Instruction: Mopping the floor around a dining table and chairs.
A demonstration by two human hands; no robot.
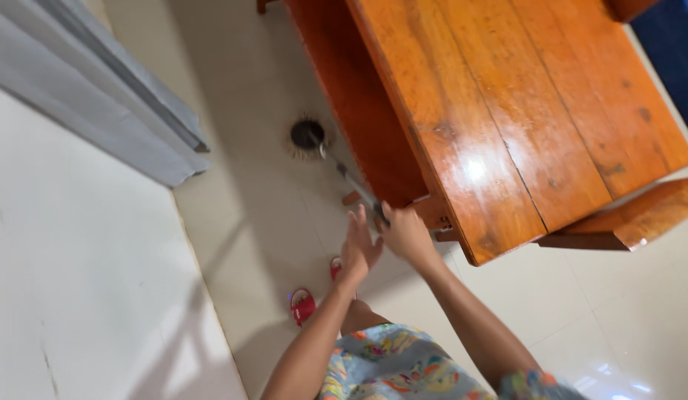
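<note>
**poster1:** Looking down from the head camera, I see both arms stretched toward the corner of the orange wooden table (pixel 507 126). The right hand (pixel 407 235) has its fingers closed round the top end of a thin metal handle (pixel 355 187). My guess is the grip sits that high so the far end can reach in low beside the table.

**poster2:** Yeah, and the round brush head (pixel 308 138) rests on the pale tiled floor (pixel 247 215), right beside the table's side panel, on the side away from the person. What's the left hand (pixel 360 248) doing?

**poster1:** It's just beside the right one, fingers spread loose, and it's blurry. I can't tell if it touches the handle at all.

**poster2:** Any packages or labels?

**poster1:** None that I can see. Only a grey curtain (pixel 99 96) well away from the table, and red sandals (pixel 302 305) on the feet.
</note>
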